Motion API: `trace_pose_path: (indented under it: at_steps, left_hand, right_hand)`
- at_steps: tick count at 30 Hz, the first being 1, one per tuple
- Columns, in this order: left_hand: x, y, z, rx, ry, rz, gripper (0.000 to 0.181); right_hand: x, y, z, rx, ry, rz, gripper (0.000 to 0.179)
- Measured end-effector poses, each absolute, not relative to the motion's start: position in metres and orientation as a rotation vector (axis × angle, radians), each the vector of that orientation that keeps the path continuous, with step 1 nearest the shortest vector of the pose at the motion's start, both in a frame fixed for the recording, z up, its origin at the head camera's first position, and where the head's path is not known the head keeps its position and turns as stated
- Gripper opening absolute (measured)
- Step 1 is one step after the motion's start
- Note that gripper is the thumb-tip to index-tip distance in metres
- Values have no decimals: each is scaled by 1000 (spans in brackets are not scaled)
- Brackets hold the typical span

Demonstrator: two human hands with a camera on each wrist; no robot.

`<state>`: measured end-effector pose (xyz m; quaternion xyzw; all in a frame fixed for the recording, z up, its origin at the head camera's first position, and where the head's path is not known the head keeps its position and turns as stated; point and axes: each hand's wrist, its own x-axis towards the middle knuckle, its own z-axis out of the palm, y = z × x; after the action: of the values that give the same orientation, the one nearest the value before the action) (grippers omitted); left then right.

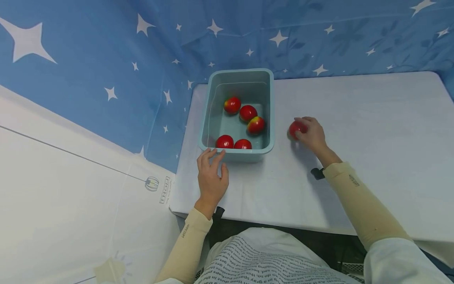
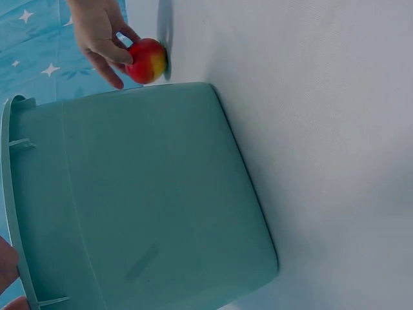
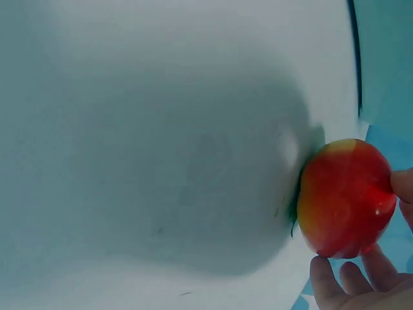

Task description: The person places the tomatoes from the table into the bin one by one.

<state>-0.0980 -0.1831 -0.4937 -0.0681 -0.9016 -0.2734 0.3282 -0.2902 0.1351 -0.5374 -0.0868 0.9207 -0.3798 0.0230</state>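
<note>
To the right of the bin, a red apple [image 1: 296, 129] with a yellow patch sits on or just at the white tabletop. My right hand [image 1: 313, 136] holds it between thumb and fingers; in the right wrist view the thumb touches one side of the apple [image 3: 347, 199] and fingertips lie by another. My left hand [image 1: 212, 179] is at the near rim of a blue-green plastic bin [image 1: 238, 152], its fingers loosely extended with the tips at the rim. Inside the bin lie several red apples [image 1: 248, 113], some with yellow patches.
A white cloth covers the table [image 1: 372, 157], which stretches far to the right of the bin. Behind it hangs a blue curtain [image 1: 301, 35] with white stars. A white printed sheet [image 1: 71, 177] is on the left. The person's body is at the table's front edge.
</note>
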Motion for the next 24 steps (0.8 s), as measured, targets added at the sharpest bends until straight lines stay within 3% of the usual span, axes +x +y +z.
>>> trace_pose_path:
  at_steps: [8, 24]
  left_hand:
    - [-98, -183, -494, -175, -2363, -715, 35]
    - [-98, -183, -494, -176, -2373, -723, 34]
  right_hand:
    - [-283, 141, -546, -260, 2893, -1067, 49]
    - [-274, 153, -551, -110, 2868, -1055, 85]
